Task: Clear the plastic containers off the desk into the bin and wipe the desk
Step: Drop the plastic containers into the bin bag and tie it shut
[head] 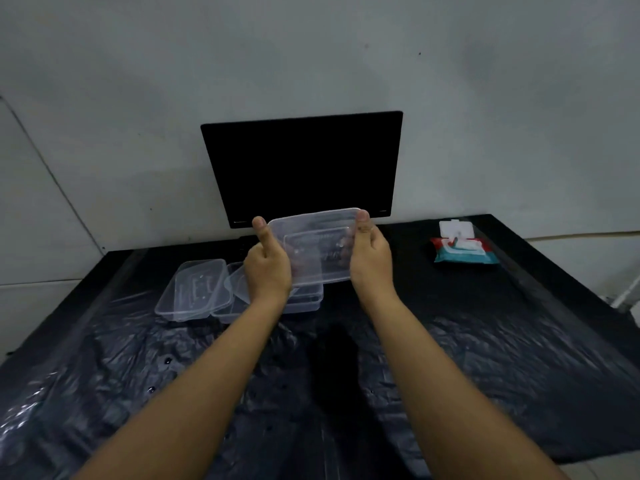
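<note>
The near half of the tabletop, covered in crinkled black plastic sheet, lies open for a hand to pass. On the far left a cluster of clear containers blocks the surface, touching and overlapping one another. The dark monitor closes off the far middle against the wall. At the far right a wipes pack sits alone, with open sheet all around it.
</note>
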